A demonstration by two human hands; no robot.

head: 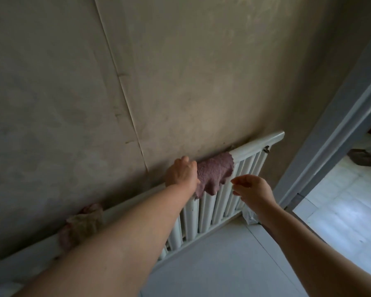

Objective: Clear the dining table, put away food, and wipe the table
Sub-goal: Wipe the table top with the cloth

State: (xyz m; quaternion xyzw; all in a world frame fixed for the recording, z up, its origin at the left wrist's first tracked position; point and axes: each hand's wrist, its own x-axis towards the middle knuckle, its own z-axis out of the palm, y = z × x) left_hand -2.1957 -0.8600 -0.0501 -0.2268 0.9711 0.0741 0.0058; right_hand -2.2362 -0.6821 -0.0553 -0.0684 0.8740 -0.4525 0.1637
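A purple-pink cloth (215, 172) hangs draped over the top rail of a white radiator (258, 144) against the wall. My left hand (181, 171) lies on the rail at the cloth's left edge, fingers curled onto it. My right hand (252, 187) hovers just right of the cloth in front of the radiator's tubes, fingers apart and holding nothing. The dining table is out of view.
A second, brownish-pink cloth (84, 224) hangs on the rail further left, partly behind my left forearm. A grey door frame (334, 133) stands to the right, opening onto a bright tiled room with a dark object (362, 157) on its floor. Light tiled floor (234, 264) lies below.
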